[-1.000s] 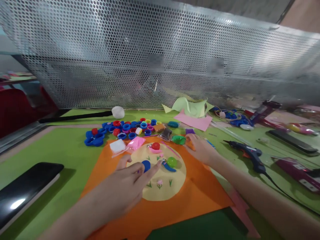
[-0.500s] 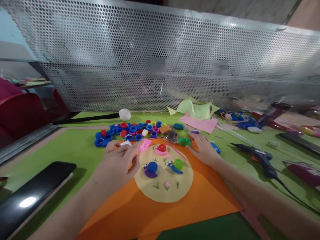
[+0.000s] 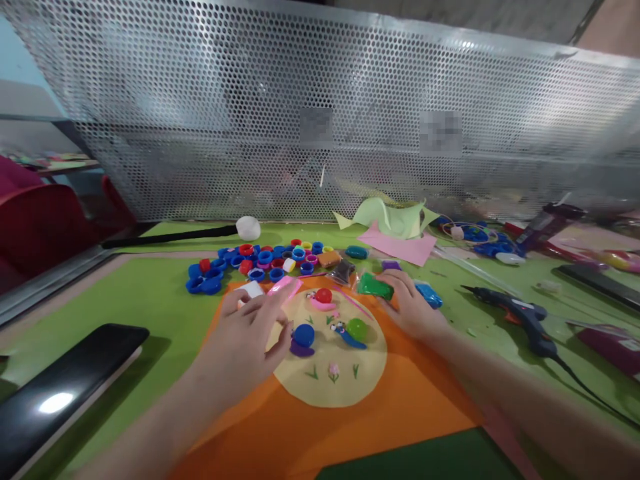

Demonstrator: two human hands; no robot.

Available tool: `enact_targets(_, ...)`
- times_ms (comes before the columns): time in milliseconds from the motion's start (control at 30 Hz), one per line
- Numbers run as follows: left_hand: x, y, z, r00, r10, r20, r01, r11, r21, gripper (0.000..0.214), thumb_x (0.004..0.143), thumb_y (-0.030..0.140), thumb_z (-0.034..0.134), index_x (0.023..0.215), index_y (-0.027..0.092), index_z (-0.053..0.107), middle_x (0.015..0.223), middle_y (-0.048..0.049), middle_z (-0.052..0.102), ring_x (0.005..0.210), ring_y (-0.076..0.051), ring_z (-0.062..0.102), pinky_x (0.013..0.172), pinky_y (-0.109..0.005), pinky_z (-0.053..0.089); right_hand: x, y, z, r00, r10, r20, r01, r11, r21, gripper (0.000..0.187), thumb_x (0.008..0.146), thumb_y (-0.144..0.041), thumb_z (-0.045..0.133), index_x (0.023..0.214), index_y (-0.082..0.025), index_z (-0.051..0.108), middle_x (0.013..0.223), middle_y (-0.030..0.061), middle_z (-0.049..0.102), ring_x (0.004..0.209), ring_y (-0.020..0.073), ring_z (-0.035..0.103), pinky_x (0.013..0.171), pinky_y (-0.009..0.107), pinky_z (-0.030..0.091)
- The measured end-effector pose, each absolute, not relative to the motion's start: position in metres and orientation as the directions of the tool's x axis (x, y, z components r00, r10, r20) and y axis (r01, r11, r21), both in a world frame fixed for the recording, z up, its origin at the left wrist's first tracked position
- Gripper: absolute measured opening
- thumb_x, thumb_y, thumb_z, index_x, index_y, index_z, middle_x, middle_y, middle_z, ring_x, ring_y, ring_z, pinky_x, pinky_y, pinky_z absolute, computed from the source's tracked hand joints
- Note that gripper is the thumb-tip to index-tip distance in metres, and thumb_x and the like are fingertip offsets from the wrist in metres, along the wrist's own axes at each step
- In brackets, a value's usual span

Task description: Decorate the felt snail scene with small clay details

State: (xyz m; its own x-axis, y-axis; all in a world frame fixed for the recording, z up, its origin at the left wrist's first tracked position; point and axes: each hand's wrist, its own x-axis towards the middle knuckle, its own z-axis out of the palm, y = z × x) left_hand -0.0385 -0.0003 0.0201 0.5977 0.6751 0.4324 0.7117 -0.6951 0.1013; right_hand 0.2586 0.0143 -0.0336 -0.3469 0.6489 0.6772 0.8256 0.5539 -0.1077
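Observation:
An orange sheet lies on the green table with a pale yellow disc on it. On the disc sit snail figures made of a blue cap, a green cap and a red cap. My left hand hovers over the disc's left edge, fingers bent, beside a pink packet and a white packet. My right hand rests at the disc's upper right, its fingers on a green clay packet.
Several blue, red and mixed bottle caps lie behind the sheet. A glue gun with its cord lies to the right, a black phone at the left. Pink and light green paper lie before a perforated metal screen.
My left hand drew back from the blue cap snail toward the pink packet. My right hand closed on the green clay packet and pulled it slightly nearer.

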Motion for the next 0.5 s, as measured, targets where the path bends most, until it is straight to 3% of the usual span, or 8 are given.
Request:
enact_targets(133,-0.032,-0.008,0.018,0.485,0.694,0.532,0.685,-0.680,0.263,0.035,0.086,0.022,0.045,0.120,0.022,0.035,0.100,-0.0019,0.065,0.099,-0.022,0.057,0.087,-0.042,0.036,0.244,-0.001,-0.033,-0.272,0.561,0.782,0.807,0.576,-0.133,0.039,0.087,-0.023,0.047,0.123,-0.017,0.034,0.108,0.0135,0.044,0.105,0.0279,0.044,0.085,0.046,0.045)
enact_targets(267,-0.026,-0.018,0.014,0.498,0.654,0.570,0.619,-0.728,0.295,0.018,0.085,0.019,0.046,0.102,0.025,0.049,0.094,0.0011,0.066,0.108,-0.024,0.053,0.088,-0.043,0.037,0.228,-0.021,-0.028,-0.304,0.550,0.778,0.754,0.638,-0.157,0.046,0.085,-0.019,0.049,0.127,-0.018,0.032,0.107,0.0134,0.043,0.101,0.0271,0.046,0.081,0.042,0.048)
enact_targets(500,-0.017,-0.027,0.011,0.485,0.644,0.592,0.495,-0.760,0.420,0.017,0.081,0.014,0.052,0.093,0.026,0.055,0.084,0.0047,0.067,0.092,-0.018,0.059,0.097,-0.046,0.030,0.218,-0.046,-0.021,-0.494,0.529,0.690,0.611,0.776,-0.158,0.051,0.083,-0.009,0.043,0.132,-0.013,0.030,0.109,0.0139,0.040,0.107,0.0246,0.044,0.088,0.035,0.046)
